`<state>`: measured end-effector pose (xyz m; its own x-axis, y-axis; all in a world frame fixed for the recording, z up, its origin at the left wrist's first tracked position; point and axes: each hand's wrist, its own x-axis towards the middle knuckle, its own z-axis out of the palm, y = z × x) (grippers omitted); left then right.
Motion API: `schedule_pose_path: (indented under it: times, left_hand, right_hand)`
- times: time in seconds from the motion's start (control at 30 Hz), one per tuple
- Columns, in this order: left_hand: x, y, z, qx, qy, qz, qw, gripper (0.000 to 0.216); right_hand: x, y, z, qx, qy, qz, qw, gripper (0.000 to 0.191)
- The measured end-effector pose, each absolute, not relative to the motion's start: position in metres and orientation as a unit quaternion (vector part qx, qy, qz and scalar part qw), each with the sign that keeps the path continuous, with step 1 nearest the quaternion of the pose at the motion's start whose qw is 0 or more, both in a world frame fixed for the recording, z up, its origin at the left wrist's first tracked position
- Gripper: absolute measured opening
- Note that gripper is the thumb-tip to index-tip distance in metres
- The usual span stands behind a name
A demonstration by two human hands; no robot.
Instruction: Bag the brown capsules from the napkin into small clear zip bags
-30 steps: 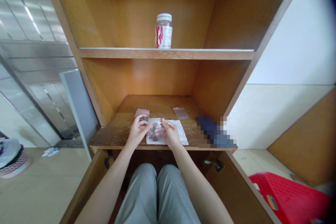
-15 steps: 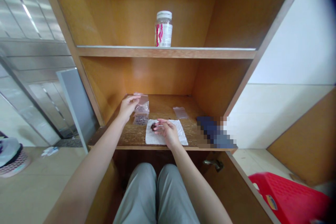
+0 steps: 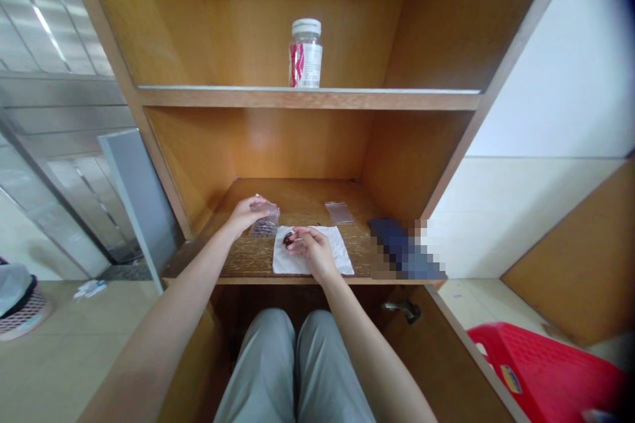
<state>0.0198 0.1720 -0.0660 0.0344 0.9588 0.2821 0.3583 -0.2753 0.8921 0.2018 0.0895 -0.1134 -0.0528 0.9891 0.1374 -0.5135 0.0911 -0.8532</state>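
My left hand (image 3: 247, 213) rests with fingers stretched flat on a small clear bag (image 3: 264, 223) with dark contents, at the left of the lower wooden shelf (image 3: 297, 195). My right hand (image 3: 310, 249) lies on a white paper napkin (image 3: 337, 252) and pinches a small dark piece (image 3: 288, 238) between thumb and fingers. An empty clear zip bag (image 3: 340, 212) lies further back on the shelf, apart from both hands.
A clear jar (image 3: 305, 53) with a white lid and red-white label stands on the upper shelf. A blurred dark-blue thing (image 3: 401, 250) lies at the shelf's right edge. A red plastic stool (image 3: 543, 373) is at lower right, my knees below the shelf.
My left hand carried the filled bag from the napkin to the shelf's left, lifted it, then laid it flat. My right hand let go of the bag and took a dark piece.
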Motion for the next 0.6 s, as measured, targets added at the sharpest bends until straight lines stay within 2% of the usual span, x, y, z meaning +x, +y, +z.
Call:
schedule_pose_path:
  times: [0.27,0.4,0.47,0.53,0.6]
  left_hand:
    - [0.017,0.172,-0.061,0.615,0.575,0.433,0.322,0.037]
    - [0.018,0.174,-0.059,0.613,0.574,0.440,0.319,0.026]
    - [0.020,0.172,-0.055,0.599,0.599,0.463,0.261,0.023]
    - [0.025,0.165,-0.050,0.578,0.621,0.505,0.159,0.023]
    - [0.033,0.153,-0.046,0.573,0.590,0.564,0.072,0.022]
  right_hand:
    - [0.199,0.089,-0.117,-0.313,-0.459,0.568,0.607,0.021]
    - [0.196,0.092,-0.123,-0.335,-0.516,0.527,0.586,0.019]
    - [0.195,0.091,-0.125,-0.348,-0.558,0.493,0.569,0.017]
    - [0.194,0.089,-0.124,-0.355,-0.606,0.445,0.555,0.015]
    - [0.192,0.085,-0.121,-0.358,-0.654,0.384,0.544,0.017]
